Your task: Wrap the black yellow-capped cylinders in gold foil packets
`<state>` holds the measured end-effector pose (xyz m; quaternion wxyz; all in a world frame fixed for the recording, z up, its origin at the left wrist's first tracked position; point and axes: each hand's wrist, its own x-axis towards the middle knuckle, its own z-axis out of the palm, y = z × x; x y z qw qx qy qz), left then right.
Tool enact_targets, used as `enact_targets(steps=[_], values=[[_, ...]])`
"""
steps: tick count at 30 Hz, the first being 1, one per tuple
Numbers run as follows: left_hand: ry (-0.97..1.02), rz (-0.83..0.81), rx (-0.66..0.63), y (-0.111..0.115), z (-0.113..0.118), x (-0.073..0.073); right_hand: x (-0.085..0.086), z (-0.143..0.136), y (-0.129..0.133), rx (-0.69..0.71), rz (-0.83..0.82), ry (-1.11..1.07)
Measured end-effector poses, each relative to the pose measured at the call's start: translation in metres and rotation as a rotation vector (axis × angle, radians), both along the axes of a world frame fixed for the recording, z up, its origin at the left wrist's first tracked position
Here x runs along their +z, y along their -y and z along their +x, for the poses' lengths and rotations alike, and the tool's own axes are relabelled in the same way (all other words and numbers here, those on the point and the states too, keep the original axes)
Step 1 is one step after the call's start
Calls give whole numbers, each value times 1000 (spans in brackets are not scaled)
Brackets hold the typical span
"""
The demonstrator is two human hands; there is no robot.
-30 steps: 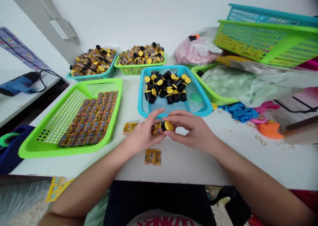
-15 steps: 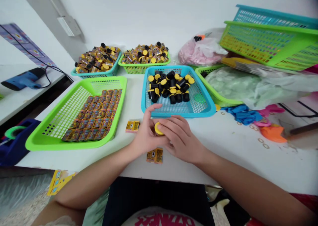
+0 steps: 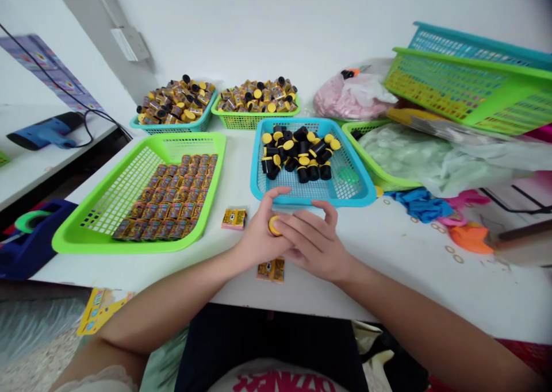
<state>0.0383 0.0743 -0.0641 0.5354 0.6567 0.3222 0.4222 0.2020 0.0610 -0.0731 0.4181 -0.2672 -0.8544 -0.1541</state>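
Between my two hands sits a small canister with a yellow lid; its body is hidden by my fingers. My left hand is closed round it, index finger raised. My right hand presses its fingers against the lid and side. Below my hands a stack of printed yellow labels lies on the table, partly covered. A second label stack is left of my left hand. Just beyond my hands, a blue basket holds several black canisters with yellow lids.
On the left a green basket holds rows of labelled canisters. Two baskets of labelled canisters stand at the back. Stacked baskets, plastic bags and balloons lie right. A tape dispenser is left.
The view has shifted slightly. My right index finger has lifted and bent away from the lid, while both hands stay together around the canister.
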Motion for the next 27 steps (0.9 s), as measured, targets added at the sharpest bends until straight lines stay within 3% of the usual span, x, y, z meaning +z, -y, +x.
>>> enact_targets(steps=[2,4,6,8,11,13,16,17,19,21,22,24,27], values=[[36,-33,-203,-3,-6,6,0,0,-2,34,65,-50],[13,-28,-282,-6,-9,10,0,1,-3,15,126,-53],[-49,42,-201,-6,-9,13,-1,2,-3,-35,202,-7],[-97,177,-42,-3,-7,15,0,2,-1,-72,263,35],[-143,280,144,9,-13,25,6,1,1,-108,232,-2],[-248,304,187,21,-27,38,14,3,-1,-46,134,-34],[-473,464,263,37,-64,60,31,11,-22,76,-148,53],[-534,528,306,39,-78,67,37,16,-35,47,-276,95],[-627,599,385,37,-107,80,47,24,-68,-166,-548,191],[-717,572,476,24,-133,91,52,28,-106,-435,-766,407],[-774,530,530,14,-144,96,52,28,-123,-491,-808,455],[-918,419,652,-12,-163,104,48,24,-150,-528,-859,535],[-1128,266,775,-62,-185,110,40,13,-167,-518,-889,611]])
